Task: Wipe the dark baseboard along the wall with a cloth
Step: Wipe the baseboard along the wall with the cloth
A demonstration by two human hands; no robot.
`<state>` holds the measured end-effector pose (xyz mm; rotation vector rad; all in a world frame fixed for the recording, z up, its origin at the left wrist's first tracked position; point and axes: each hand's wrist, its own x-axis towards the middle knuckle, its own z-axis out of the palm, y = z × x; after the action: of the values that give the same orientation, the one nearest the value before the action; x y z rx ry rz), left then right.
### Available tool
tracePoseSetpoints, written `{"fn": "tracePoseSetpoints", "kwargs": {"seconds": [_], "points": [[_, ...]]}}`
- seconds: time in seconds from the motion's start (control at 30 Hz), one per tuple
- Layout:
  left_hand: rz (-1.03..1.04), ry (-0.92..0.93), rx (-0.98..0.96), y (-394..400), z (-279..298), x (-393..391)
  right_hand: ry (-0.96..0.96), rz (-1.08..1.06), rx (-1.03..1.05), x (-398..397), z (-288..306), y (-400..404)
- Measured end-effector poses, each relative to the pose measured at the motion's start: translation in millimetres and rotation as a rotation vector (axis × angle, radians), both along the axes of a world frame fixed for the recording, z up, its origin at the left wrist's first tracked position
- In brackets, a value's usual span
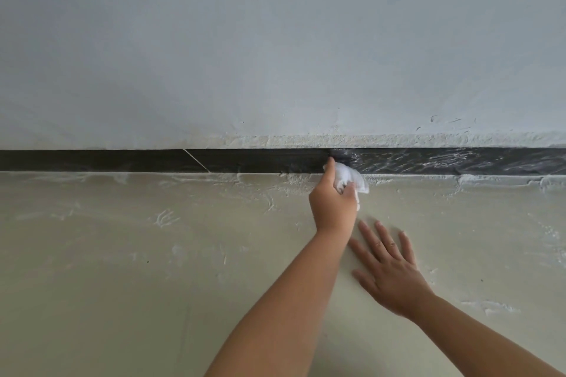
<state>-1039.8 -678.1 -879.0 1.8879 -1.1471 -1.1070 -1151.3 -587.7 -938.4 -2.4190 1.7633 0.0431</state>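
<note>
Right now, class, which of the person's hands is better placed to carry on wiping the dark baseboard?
Left. The left hand grips the white cloth against the baseboard; the right hand lies flat on the floor, holding nothing.

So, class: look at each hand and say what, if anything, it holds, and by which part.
The left hand grips the white cloth by its bunched lower part, pressing it on the dark baseboard. The right hand holds nothing; it lies flat on the floor.

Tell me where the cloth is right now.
Head view, right of centre: the cloth is gripped in the left hand and pressed against the baseboard, ahead of the right hand flat on the floor.
</note>
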Motion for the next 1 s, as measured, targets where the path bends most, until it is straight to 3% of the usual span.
{"fn": "tracePoseSetpoints", "kwargs": {"seconds": [0.13, 0.33, 0.47, 0.67, 0.8, 1.0], "points": [[-0.037, -0.04, -0.018, 13.1, 1.3, 25.6, -0.01, 0.023, -0.033, -1.8, -1.0, -1.8], [0.288, -0.166, -0.022, 4.1, -0.4, 82.0, -0.012, 0.018, -0.123, -1.0, -4.9, 0.4], [0.451, -0.229, 0.0, -12.4, 1.6, 125.9, -0.063, 0.019, -0.074, 0.4, -2.0, 0.9], [0.45, -0.404, 0.039, -29.4, 1.8, 176.9, -0.101, 0.01, 0.0, 2.4, 2.3, 0.1], [0.409, -0.395, 0.072, -29.7, -5.0, 157.3, -0.094, 0.001, -0.022, 2.1, -2.3, 1.1], [0.306, -0.223, -0.009, -16.9, -8.0, 79.6, -0.056, -0.013, -0.03, 2.5, -4.1, 1.5]]}}
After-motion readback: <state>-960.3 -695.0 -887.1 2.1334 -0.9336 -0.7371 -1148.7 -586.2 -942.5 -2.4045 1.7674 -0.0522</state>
